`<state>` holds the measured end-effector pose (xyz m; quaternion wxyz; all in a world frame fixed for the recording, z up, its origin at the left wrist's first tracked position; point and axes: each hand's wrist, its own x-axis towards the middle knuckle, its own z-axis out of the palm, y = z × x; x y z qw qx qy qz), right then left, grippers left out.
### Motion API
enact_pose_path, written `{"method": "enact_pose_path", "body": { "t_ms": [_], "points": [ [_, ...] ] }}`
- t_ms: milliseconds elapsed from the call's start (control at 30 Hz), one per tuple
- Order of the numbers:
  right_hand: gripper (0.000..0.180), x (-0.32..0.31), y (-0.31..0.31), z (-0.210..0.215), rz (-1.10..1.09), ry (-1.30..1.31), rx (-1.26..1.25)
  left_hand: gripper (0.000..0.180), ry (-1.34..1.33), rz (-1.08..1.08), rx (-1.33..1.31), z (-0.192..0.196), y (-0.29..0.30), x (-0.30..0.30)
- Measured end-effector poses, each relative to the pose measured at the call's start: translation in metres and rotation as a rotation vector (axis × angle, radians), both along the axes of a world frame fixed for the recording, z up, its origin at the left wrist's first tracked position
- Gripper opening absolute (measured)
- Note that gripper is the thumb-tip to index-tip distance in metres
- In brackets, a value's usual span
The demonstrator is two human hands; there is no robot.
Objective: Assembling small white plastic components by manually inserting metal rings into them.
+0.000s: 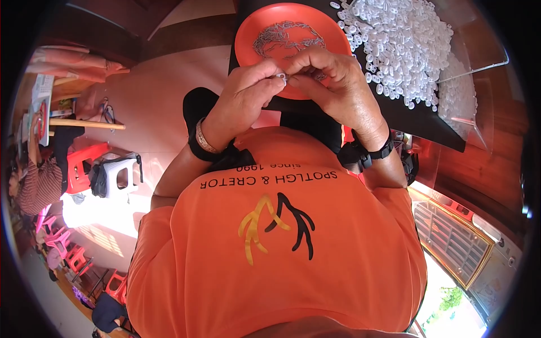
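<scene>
My left hand [243, 93] and my right hand [332, 79] meet over the near edge of a round red-orange plate [251, 31]. Together their fingertips pinch one small white plastic piece [281, 76]. On the plate lies a tangle of thin metal wire pieces [287, 36]. A large heap of small white plastic pieces [403, 42] is spread on the black tabletop [417, 121] to the right of the plate. My left wrist has a bracelet, my right wrist a black watch.
A clear plastic sheet or bag [479, 50] lies under and beside the white heap at the right. At the far left stand red stools [79, 166], a grey stool [121, 174] and another person [36, 186] in a striped top. My orange shirt fills the lower view.
</scene>
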<state>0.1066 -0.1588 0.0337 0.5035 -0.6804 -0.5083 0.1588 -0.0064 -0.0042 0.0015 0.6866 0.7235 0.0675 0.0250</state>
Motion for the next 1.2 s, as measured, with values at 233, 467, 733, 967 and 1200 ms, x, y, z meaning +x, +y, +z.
{"method": "enact_pose_path", "body": {
  "t_ms": [233,467,733,967,1200],
  "points": [
    [0.011,-0.001,0.001,-0.002,-0.014,0.030,-0.017,0.024,-0.123,-0.004,0.078,-0.007,-0.001,0.001],
    [0.011,0.003,0.004,0.003,0.030,0.055,-0.070,0.019,-0.133,0.023,-0.053,0.004,-0.006,0.004],
    [0.014,0.003,0.011,-0.001,-0.036,0.260,0.008,0.020,-0.068,0.077,-0.084,0.000,0.001,0.010],
    [0.016,0.004,0.010,-0.006,-0.132,0.428,0.050,0.019,-0.116,0.122,-0.242,0.005,0.000,0.020],
    [0.009,0.005,0.011,-0.010,-0.173,0.249,0.020,0.021,-0.097,0.093,-0.179,0.006,0.000,0.021]
  ]
}}
